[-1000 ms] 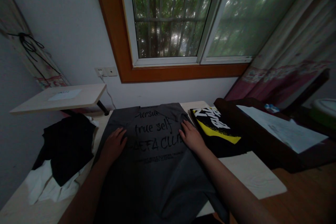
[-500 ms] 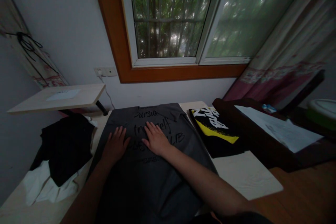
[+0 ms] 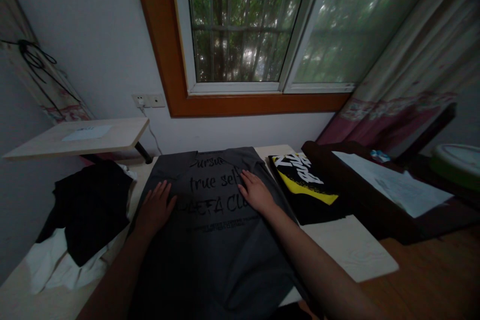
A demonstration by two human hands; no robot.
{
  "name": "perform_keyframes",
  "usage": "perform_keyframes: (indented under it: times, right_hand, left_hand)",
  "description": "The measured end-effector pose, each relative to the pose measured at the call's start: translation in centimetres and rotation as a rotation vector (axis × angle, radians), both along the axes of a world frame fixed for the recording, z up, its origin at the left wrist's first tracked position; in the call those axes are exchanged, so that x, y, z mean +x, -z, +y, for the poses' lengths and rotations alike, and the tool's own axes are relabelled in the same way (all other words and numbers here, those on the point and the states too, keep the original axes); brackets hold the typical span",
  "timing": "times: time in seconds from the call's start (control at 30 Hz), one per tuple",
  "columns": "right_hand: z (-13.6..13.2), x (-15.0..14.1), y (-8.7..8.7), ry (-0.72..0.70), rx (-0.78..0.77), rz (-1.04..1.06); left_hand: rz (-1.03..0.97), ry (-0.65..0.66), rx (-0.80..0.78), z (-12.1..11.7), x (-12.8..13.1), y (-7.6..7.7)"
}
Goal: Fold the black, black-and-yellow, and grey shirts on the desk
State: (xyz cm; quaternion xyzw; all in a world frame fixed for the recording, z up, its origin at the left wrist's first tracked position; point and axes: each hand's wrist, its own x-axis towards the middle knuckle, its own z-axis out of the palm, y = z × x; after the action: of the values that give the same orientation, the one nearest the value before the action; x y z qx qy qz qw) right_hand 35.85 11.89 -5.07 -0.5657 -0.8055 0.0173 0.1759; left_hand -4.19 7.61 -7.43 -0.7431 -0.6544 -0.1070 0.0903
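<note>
A dark grey T-shirt [image 3: 217, 255] with black lettering lies spread over the table in front of me, its top end toward the wall. My left hand [image 3: 155, 206] rests flat on the shirt's left side, fingers spread. On the right side of the print, my right hand [image 3: 257, 191] lies flat too, fingers stretched out and covering the ends of some words. Neither hand grips the cloth. Soft wrinkles run across the shirt's lower right part.
Black clothing [image 3: 92, 210] and white clothing [image 3: 56, 262] lie heaped at the left, below a raised shelf [image 3: 123, 132]. To the right is a folded black-and-yellow garment [image 3: 300, 185] on the pale table [image 3: 348, 247]. A dark brown surface [image 3: 378, 200] bears papers [image 3: 390, 182]. A window is behind.
My right hand has slid right across the shirt, uncovering more of the lettering. My left hand has shifted slightly left. Both hands stay open.
</note>
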Motion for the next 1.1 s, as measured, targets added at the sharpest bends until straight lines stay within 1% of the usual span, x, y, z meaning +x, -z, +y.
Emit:
perform_keyframes:
  times: [0.07,0.13,0.23,0.37,0.43,0.5,0.57,0.67,0.77,0.93,1.03,1.1]
  right_hand:
    - [-0.2,1.7,0.1,0.048,0.029,-0.008]
    - [-0.4,2.5,0.2,0.108,0.072,-0.01]
    - [-0.7,2.7,0.0,0.208,0.125,-0.018]
    - [-1.0,2.6,-0.7,0.311,0.205,-0.049]
    - [-0.9,2.8,-1.0,0.335,0.254,-0.063]
    - [-0.6,2.9,-1.0,0.33,0.27,-0.07]
    - [0.0,3.1,-0.8,0.322,0.24,-0.075]
    - [1.1,3.3,-0.2,0.343,0.152,-0.073]
    - [2.1,3.4,0.2,0.365,0.092,-0.059]
    - [3.6,3.4,0.0,0.33,0.091,-0.074]
    - [4.4,3.5,0.0,0.303,0.048,-0.09]
    - [5.0,3.6,0.1,0.297,0.029,-0.093]
  left_hand:
    - [-0.014,-0.021,0.021,0.2,-0.3,-0.1]
    - [-0.027,-0.062,0.053,0.2,-0.3,-0.3]
    - [-0.037,-0.142,0.108,0.0,-0.2,-1.0]
    - [-0.026,-0.223,0.186,-0.5,0.2,-2.0]
    - [-0.03,-0.23,0.241,-0.4,0.2,-2.2]
    - [-0.046,-0.198,0.275,-0.1,0.0,-2.1]
    - [-0.063,-0.154,0.267,0.4,-0.3,-1.8]
    - [-0.057,-0.118,0.225,1.0,-0.8,-1.4]
    - [-0.041,-0.15,0.208,1.6,-1.2,-1.2]
    - [-0.046,-0.206,0.116,2.9,-1.9,-0.7]
    - [-0.012,-0.182,0.063,3.8,-2.2,-0.6]
    - [0.037,-0.154,0.056,4.3,-2.4,-0.7]
